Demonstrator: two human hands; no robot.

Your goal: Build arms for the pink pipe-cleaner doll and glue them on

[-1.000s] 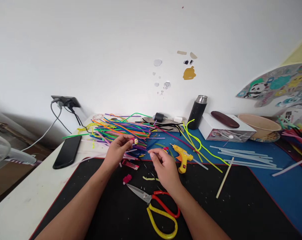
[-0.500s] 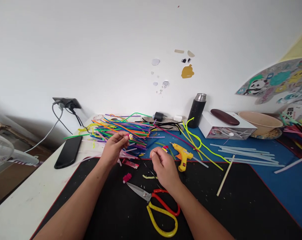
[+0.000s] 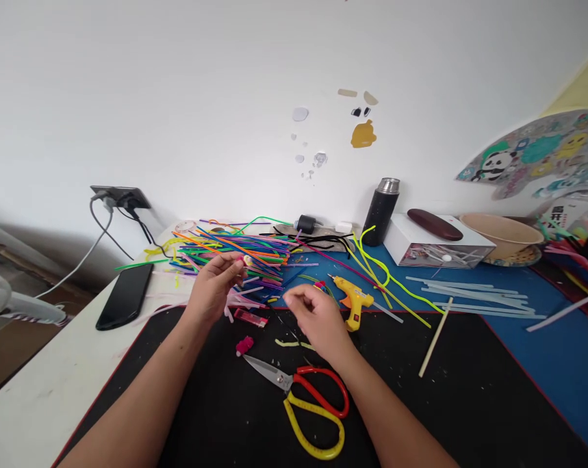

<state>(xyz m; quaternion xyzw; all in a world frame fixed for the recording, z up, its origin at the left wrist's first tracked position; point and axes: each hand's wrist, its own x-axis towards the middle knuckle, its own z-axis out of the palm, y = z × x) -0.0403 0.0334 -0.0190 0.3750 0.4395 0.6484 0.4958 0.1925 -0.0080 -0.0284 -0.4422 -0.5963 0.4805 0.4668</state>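
My left hand (image 3: pixel 213 286) pinches a small fuzzy piece (image 3: pixel 247 260) with pink and pale yellow parts between thumb and fingertips. To its right, my right hand (image 3: pixel 318 318) hovers over the mat with thumb and fingers pressed together; whatever they hold is too small to make out. Below the hands lie scissors (image 3: pixel 280 379) with one red and one yellow handle, blades nearly closed. A bright pink fuzzy piece (image 3: pixel 245 345) rests by their tip. Just behind my right hand shows a small red and yellow piece (image 3: pixel 319 285), partly hidden.
A yellow glue gun (image 3: pixel 356 300) lies right of my hands. Behind them spreads a heap of coloured pipe cleaners (image 3: pixel 245 244). A black flask (image 3: pixel 381 211), a white drawer box (image 3: pixel 437 244), glue sticks (image 3: pixel 483 296), a phone (image 3: pixel 125 296) and a wooden stick (image 3: pixel 436 338) stand or lie around.
The whole view has shifted slightly, so most things sit a little further left. My right hand has moved slightly toward the left hand; the left keeps its pinch on the small piece.
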